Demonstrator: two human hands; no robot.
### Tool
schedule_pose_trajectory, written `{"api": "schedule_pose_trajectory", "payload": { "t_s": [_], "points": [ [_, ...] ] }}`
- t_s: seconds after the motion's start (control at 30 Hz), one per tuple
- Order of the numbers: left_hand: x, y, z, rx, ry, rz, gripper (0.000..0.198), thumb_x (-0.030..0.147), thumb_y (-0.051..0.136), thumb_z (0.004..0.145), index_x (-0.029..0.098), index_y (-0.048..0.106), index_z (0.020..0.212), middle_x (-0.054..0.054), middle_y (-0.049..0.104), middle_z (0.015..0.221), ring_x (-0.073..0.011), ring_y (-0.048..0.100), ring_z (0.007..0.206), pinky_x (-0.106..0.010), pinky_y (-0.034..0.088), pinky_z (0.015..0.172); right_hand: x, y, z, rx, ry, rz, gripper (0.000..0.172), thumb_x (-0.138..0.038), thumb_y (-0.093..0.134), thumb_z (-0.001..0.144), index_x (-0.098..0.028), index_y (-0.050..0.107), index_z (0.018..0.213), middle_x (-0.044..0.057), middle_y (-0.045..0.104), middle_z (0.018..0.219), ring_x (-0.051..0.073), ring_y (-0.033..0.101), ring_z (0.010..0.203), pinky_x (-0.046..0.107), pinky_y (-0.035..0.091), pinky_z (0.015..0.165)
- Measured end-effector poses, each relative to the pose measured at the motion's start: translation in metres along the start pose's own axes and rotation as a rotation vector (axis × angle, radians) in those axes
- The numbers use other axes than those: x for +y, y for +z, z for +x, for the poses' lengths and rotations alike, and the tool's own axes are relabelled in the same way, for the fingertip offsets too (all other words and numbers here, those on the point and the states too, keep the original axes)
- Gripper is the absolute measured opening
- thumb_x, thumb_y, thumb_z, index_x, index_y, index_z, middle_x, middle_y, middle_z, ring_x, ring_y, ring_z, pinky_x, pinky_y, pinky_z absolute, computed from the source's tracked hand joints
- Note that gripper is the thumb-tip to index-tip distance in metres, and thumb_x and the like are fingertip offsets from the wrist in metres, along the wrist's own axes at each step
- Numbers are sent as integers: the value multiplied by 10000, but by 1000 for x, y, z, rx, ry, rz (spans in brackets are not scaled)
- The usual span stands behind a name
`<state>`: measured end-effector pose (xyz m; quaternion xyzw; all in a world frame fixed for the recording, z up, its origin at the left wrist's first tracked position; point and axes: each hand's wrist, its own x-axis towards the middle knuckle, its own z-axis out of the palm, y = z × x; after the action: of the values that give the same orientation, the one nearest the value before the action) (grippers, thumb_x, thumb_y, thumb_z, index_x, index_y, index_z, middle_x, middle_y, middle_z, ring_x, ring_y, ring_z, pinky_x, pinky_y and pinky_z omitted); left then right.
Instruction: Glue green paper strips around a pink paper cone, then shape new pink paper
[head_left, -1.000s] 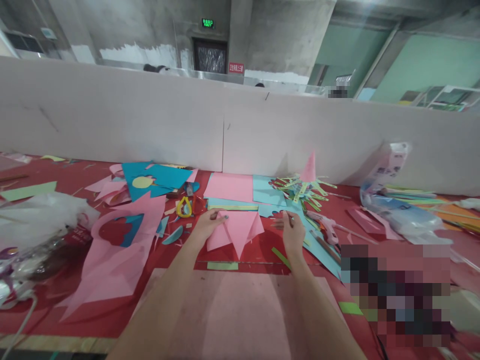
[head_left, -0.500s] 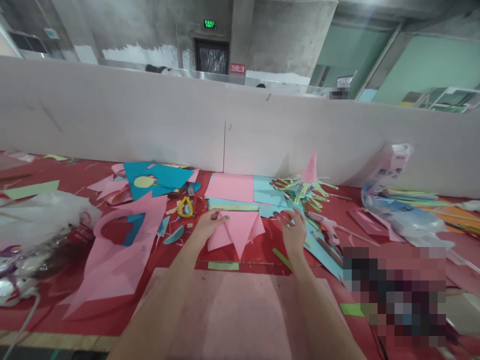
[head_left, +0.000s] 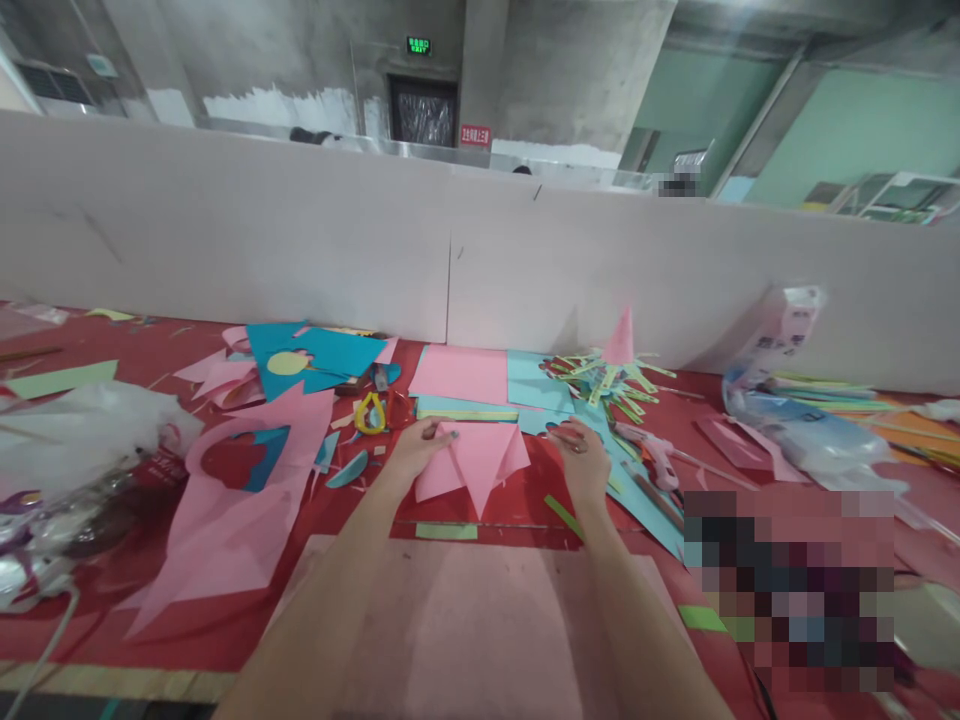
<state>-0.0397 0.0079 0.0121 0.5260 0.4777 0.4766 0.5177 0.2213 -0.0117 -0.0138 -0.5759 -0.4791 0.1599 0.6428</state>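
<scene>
My left hand (head_left: pixel 412 450) pinches the upper left edge of a folded piece of pink paper (head_left: pixel 481 455). The paper's middle flap points down toward me, with a smaller flap on each side. To its right, apart from it, hovers my right hand (head_left: pixel 583 465), its fingers loosely bent and nothing visible between them. A strip of green paper (head_left: pixel 564 517) lies below that hand, and a pink glue gun (head_left: pixel 651 450) rests to its right. Beyond my hands are a flat pink sheet (head_left: pixel 459 375) and light blue paper (head_left: pixel 540 380).
A pink paper cone (head_left: pixel 620 340) stands on fringed green strips at the back. Yellow-handled scissors (head_left: pixel 370 413) and cut pink paper (head_left: pixel 240 530) lie left. Plastic bags (head_left: pixel 817 430) sit at the right. A white partition (head_left: pixel 300 240) bounds the red table.
My right hand's fingers have drawn in and bent a little more. The left hand and the folded pink paper stay in place.
</scene>
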Motion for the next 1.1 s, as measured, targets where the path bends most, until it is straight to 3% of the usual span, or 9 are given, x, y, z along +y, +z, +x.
{"api": "schedule_pose_trajectory", "payload": {
  "t_s": [0.1, 0.2, 0.53, 0.77, 1.1],
  "points": [
    [0, 0, 0, 1, 7, 10, 398, 358, 712, 569, 143, 630, 893, -40, 679, 805, -187, 622, 767, -275, 477, 672, -4, -2, 0, -2, 43, -59, 288, -354, 657, 651, -165, 610, 863, 73, 673, 828, 196, 650, 723, 340, 500, 708],
    [2, 0, 0, 7, 9, 19, 376, 342, 710, 571, 142, 632, 880, -44, 680, 804, -189, 622, 768, -272, 478, 669, -5, -5, 1, 21, 58, -116, 249, -361, 659, 646, -164, 626, 795, 66, 677, 752, 198, 636, 688, 329, 483, 685],
    [3, 0, -1, 7, 5, 25, 359, 336, 702, 583, 142, 625, 875, -43, 681, 810, -187, 624, 778, -273, 483, 679, 3, -6, 2, 47, 15, -187, 206, -374, 622, 672, -177, 633, 729, 56, 656, 822, 151, 593, 601, 310, 453, 661],
    [2, -1, -1, 3, -5, 33, 389, 345, 703, 580, 148, 623, 906, -40, 680, 815, -187, 626, 774, -270, 484, 668, 2, -4, 3, 63, -37, -106, 206, -365, 607, 681, -175, 620, 760, 80, 616, 919, 172, 600, 771, 316, 482, 718],
    [2, 0, -2, -7, -10, 20, 392, 349, 705, 580, 144, 616, 901, -37, 675, 804, -180, 623, 767, -265, 479, 672, -8, -4, -2, 58, 99, -116, 256, -395, 651, 636, -172, 620, 758, 67, 681, 782, 182, 632, 638, 290, 464, 600]
  ]
}}
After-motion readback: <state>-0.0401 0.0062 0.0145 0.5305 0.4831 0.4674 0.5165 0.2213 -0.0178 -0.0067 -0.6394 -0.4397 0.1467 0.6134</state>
